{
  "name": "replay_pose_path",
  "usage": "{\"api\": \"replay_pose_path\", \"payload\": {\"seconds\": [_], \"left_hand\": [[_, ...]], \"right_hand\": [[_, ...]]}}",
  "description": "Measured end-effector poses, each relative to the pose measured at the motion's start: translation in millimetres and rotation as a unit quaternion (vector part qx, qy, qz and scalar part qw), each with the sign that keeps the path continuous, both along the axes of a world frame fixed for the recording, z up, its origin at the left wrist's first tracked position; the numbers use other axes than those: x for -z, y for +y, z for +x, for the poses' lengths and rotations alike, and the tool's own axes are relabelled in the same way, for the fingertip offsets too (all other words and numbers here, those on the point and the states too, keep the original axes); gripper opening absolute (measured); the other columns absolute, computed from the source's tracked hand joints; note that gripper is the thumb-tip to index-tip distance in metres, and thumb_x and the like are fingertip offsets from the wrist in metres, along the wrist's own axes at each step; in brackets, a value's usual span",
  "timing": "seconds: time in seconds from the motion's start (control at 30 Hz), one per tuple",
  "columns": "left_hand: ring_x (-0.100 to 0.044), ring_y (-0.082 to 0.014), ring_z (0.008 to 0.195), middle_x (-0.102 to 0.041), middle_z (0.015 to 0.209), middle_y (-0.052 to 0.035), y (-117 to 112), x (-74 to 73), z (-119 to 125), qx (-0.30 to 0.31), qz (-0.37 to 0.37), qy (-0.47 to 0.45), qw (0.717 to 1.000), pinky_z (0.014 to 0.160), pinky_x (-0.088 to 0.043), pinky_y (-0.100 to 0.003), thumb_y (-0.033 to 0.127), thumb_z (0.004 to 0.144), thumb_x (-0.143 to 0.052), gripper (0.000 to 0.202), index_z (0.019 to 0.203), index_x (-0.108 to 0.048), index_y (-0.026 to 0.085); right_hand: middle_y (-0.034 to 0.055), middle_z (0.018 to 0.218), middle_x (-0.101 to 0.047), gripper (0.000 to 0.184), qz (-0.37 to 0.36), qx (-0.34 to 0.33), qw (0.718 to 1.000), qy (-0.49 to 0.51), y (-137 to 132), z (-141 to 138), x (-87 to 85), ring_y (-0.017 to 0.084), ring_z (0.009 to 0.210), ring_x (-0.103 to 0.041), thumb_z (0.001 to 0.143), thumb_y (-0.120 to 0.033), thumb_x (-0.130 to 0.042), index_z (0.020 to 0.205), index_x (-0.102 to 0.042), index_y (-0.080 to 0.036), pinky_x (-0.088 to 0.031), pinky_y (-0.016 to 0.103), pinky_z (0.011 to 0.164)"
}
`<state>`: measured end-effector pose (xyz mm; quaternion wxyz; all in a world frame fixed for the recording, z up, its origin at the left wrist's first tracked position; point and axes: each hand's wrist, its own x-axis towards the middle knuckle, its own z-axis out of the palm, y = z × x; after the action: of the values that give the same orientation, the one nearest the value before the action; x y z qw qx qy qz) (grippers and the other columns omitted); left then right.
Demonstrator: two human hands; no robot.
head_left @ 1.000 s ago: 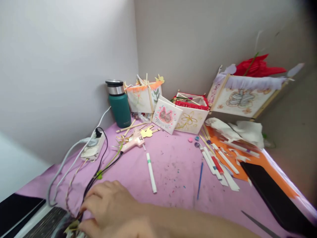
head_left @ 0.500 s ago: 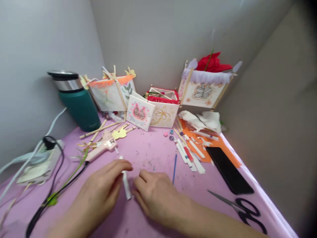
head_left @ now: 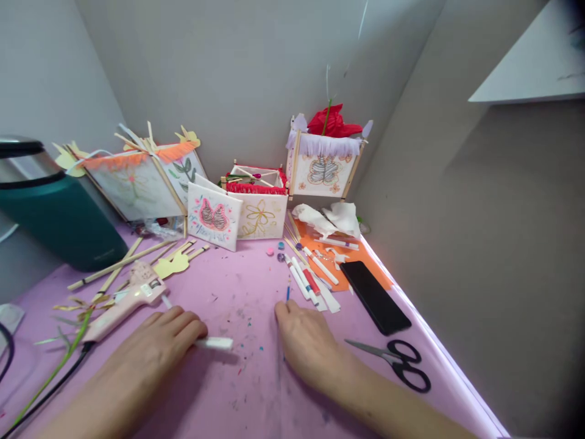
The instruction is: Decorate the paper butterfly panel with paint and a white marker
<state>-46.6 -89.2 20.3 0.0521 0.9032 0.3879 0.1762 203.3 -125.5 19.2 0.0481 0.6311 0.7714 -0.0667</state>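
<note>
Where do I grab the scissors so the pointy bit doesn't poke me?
Take the black handle loops, coming from the right. The scissors seem to lie flat, with the loops toward the right and the pointed blades facing left, so that side looks safest.

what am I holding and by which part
Your left hand holds a white marker by one end. Your right hand covers the blue paintbrush's middle; whether it's gripped, I can't tell.

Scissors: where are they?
In the head view, the scissors lie at lower right on the purple cloth, just below the black phone and to the right of the right hand.
</note>
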Motion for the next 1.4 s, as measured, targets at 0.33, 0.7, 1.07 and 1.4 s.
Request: {"api": "replay_pose_path", "payload": {"seconds": [0.33, 0.7, 1.07, 1.4], "left_hand": [[-0.058, -0.0198, 0.079, -0.062, 0.091, -0.005, 20.3, -15.9, 58.1, 0.068, -0.009, 0.047, 0.997, 0.073, -0.044, -0.034, 0.017, 0.091, -0.04, 0.027, 0.097, -0.065, 0.024], [-0.056, -0.0245, 0.096, -0.06, 0.105, -0.0116, 34.7, -5.4, 102.4, 0.036, 0.096, -0.103, 0.989, 0.084, -0.046, -0.041, 0.023, 0.092, -0.044, 0.021, 0.107, -0.058, 0.016], [-0.062, -0.0323, 0.088, -0.066, 0.094, -0.014, -7.0, 9.9, 142.8, -0.011, -0.115, 0.142, 0.983, 0.08, -0.047, -0.049, 0.031, 0.092, -0.041, 0.03, 0.093, -0.064, 0.013], [-0.066, -0.0328, 0.085, -0.068, 0.095, -0.02, -8.5, -0.6, 144.2, -0.062, -0.154, 0.163, 0.972, 0.071, -0.049, -0.042, 0.009, 0.085, -0.033, 0.036, 0.102, -0.065, 0.005]], "right_hand": [[0.0052, 0.096, -0.067, 0.026, 0.169, 0.015, 0.958, 0.231, 5.1, 19.7, -13.8, 0.017, 0.088, -0.062, 0.098, -0.032, -0.038, 0.099, -0.061, -0.018, -0.042, 0.027, 0.075], [0.0081, 0.1, -0.066, 0.024, 0.234, 0.204, 0.944, 0.113, 42.7, 82.6, 6.5, 0.02, 0.091, -0.06, 0.095, -0.028, -0.044, 0.101, -0.065, -0.018, -0.041, 0.029, 0.076], [0.0122, 0.103, -0.063, 0.031, 0.276, 0.308, 0.91, -0.004, 65.8, 133.4, 22.9, 0.027, 0.1, -0.054, 0.092, -0.036, -0.049, 0.112, -0.064, -0.017, -0.04, 0.035, 0.081], [0.0049, 0.09, -0.066, 0.025, 0.325, 0.128, 0.935, 0.059, 47.4, 89.7, 29.1, 0.019, 0.091, -0.06, 0.095, -0.029, -0.045, 0.087, -0.066, -0.019, -0.041, 0.028, 0.079]]}}
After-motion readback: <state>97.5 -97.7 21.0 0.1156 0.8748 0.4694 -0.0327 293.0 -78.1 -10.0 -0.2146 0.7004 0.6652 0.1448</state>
